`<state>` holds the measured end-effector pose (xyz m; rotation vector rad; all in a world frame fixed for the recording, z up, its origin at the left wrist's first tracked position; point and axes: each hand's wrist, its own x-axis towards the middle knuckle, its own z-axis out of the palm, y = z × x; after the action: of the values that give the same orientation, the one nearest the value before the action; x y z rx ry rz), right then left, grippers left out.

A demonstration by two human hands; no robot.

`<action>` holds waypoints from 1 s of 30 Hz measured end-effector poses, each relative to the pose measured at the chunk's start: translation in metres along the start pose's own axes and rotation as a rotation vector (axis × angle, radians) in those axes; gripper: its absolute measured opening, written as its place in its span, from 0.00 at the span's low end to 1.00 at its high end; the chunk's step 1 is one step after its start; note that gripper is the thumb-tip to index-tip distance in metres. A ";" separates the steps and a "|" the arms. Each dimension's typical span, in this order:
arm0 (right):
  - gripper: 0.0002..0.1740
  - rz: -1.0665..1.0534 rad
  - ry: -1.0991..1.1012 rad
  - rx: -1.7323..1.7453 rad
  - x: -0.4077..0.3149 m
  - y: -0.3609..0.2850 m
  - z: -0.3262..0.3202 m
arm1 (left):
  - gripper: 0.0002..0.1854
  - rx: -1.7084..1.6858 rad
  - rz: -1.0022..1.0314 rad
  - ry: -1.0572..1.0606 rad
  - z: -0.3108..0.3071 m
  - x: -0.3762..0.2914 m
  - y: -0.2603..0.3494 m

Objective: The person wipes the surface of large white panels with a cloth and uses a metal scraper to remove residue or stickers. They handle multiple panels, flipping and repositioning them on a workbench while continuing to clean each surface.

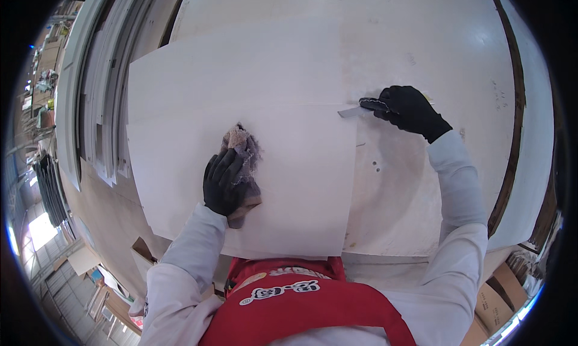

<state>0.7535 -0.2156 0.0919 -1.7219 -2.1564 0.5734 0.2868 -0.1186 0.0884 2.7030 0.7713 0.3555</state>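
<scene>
White sheets (289, 179) lie on a large pale work surface (397, 201) in front of me. In a black glove, my left hand (222, 181) rests on a crumpled, frayed brown-grey cloth (246, 165), pressing it against the near sheet. My right hand (408, 111), gloved in black too, grips a flat metal blade (354, 111), perhaps a scraper or knife; its handle is hidden in the fingers. The blade lies over the right part of the sheets, close to a thin straight line (320, 103) that looks like an edge or seam.
Long white panels or strips (101, 88) are stacked along the left. A dark edge (512, 120) curves down the right side, with another pale panel (535, 143) beyond. Cardboard boxes (499, 301) stand at the lower right. Two small round metal pieces (375, 166) show on the work surface.
</scene>
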 end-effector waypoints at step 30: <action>0.12 -0.360 -0.350 0.052 0.247 -0.103 0.062 | 0.31 -0.261 0.021 -0.107 -0.005 -0.006 -0.003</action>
<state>0.5814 -0.0017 0.0895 -1.2308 -2.5822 0.8679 0.2787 -0.1182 0.0909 2.4647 0.6197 0.2920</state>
